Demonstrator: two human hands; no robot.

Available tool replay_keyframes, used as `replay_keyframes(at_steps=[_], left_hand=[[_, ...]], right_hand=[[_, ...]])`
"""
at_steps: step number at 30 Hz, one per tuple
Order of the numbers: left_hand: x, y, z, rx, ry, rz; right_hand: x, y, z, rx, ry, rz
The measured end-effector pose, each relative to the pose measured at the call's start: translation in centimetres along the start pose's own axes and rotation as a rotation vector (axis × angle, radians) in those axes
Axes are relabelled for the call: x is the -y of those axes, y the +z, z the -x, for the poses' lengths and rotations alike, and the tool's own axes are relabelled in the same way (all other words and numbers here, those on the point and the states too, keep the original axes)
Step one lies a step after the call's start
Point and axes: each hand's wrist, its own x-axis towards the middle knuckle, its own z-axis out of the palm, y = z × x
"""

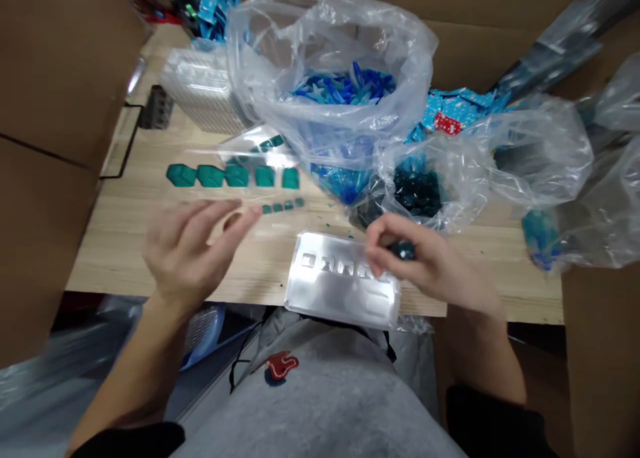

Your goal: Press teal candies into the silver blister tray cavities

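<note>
Teal moulded pieces (237, 175) lie in a row of five on the pale wooden table (120, 245), with a shorter row of four small teal pieces (283, 207) just nearer the person. The left hand (187, 255) hovers above bare wood, its fingers (213, 218) straight and loosely spread, their tips just beside the small row. It shows no grip, though a thin clear film near the fingertips makes contact hard to judge.

The right hand (430, 265) sits over the right end of a clear blister tray (340, 295), fingers curled narrow and pinching a dark teal piece (403, 249) just above the tray's row of small cavities. The tray lies flat, its near edge jutting past the table's front edge toward the person's grey sweatshirt (320, 405).

A clear poly bag of blue pieces (345, 88) slumps across the far side of the table. A second clear bag of dark teal pieces (417, 191) sits close behind the right hand, leaving little room there. A stack of clear trays (200, 91) stands at the far left. A cardboard box wall (50, 111) hems in the left side of the table, and another (600, 358) the right. Open wood remains mainly between the left hand and the tray, and in a strip along the near edge.
</note>
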Motion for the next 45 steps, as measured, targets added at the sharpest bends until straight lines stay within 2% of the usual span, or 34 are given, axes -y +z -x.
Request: replay_keyframes(at_steps=[1,3,7,10,12,15,18,22,24,26,30,33,34,37,40,45], left_hand=[[0.6,0.8,0.9,-0.009,-0.117,0.012],[1.0,2.8,2.6,0.0,-0.213,0.015],[-0.5,7.5,4.9,0.21,-0.257,0.123],[-1.8,10.5,6.0,0.361,-0.267,0.2],[-2.1,11.9,6.6,0.437,-0.291,0.237],[-2.0,12.9,7.1,0.512,-0.336,0.291],[-1.8,13.1,7.1,0.544,-0.374,0.357],[-1.4,12.5,6.2,0.503,-0.433,0.463],[-1.4,11.5,5.0,0.446,-0.465,0.531],[-1.8,9.8,3.2,0.369,-0.493,0.608],[-3.9,5.1,-1.8,0.221,-0.502,0.757],[-6.0,2.1,-5.1,0.073,-0.455,1.019],[-6.6,1.5,-6.0,0.061,-0.425,1.113],[-7.6,0.8,-7.3,0.08,-0.385,1.279],[-8.0,0.8,-7.4,0.072,-0.402,1.349],[-8.4,0.5,-6.7,0.044,-0.357,1.259]], right_hand=[[-0.5,-0.3,-0.2,-0.119,-0.004,0.036],[-1.6,-0.7,-0.9,-0.309,0.015,0.131],[-3.4,-0.4,-2.9,-0.463,0.043,0.255],[-3.8,0.3,-4.1,-0.501,0.02,0.25],[-3.8,0.4,-4.5,-0.489,0.004,0.185],[-3.6,0.3,-4.5,-0.436,0.042,0.03],[-3.6,0.1,-4.5,-0.4,0.184,-0.263],[-3.6,0.1,-4.5,-0.336,0.356,-0.677],[-3.4,0.3,-4.4,-0.284,0.348,-0.772],[-3.1,0.7,-3.9,-0.212,0.271,-0.784],[-1.6,2.0,-2.4,-0.124,0.066,-0.621],[-0.3,3.2,-1.2,-0.173,-0.034,-0.466],[0.0,3.4,-0.8,-0.199,-0.059,-0.415],[0.5,3.8,0.0,-0.271,-0.127,-0.262],[0.7,3.6,0.6,-0.331,-0.184,-0.115],[0.7,3.3,1.2,-0.381,-0.26,-0.073]])
